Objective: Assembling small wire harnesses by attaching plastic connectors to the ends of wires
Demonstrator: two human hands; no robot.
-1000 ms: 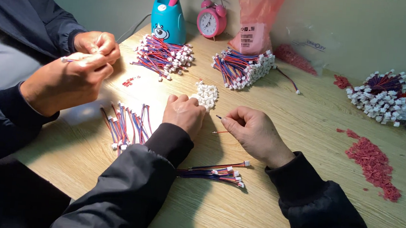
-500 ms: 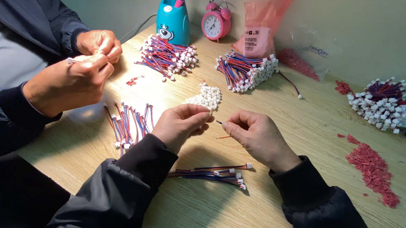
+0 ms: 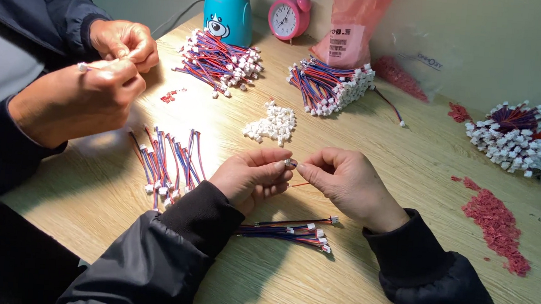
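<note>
My left hand (image 3: 252,177) and my right hand (image 3: 345,182) meet over the middle of the wooden table (image 3: 350,287). Between their fingertips is a small white connector (image 3: 289,163); a thin red wire (image 3: 300,184) runs out below it. Which hand holds which part is hard to tell; the left fingertips pinch the connector, the right fingertips pinch the wire at it. A small bundle of red-blue wires with white plugs (image 3: 290,229) lies just in front of my hands. A heap of loose white connectors (image 3: 273,124) sits beyond them.
A person at the left works with both hands (image 3: 107,62) raised. Wired leads (image 3: 167,160) lie beside them. Larger wire bundles (image 3: 216,61) (image 3: 330,86), a blue pencil sharpener (image 3: 229,10), a pink alarm clock (image 3: 289,17), a pink bag (image 3: 351,30) and red bits (image 3: 499,228) surround.
My left hand came back from the heap of white connectors toward my right hand, and the two now meet with a connector between the fingertips.
</note>
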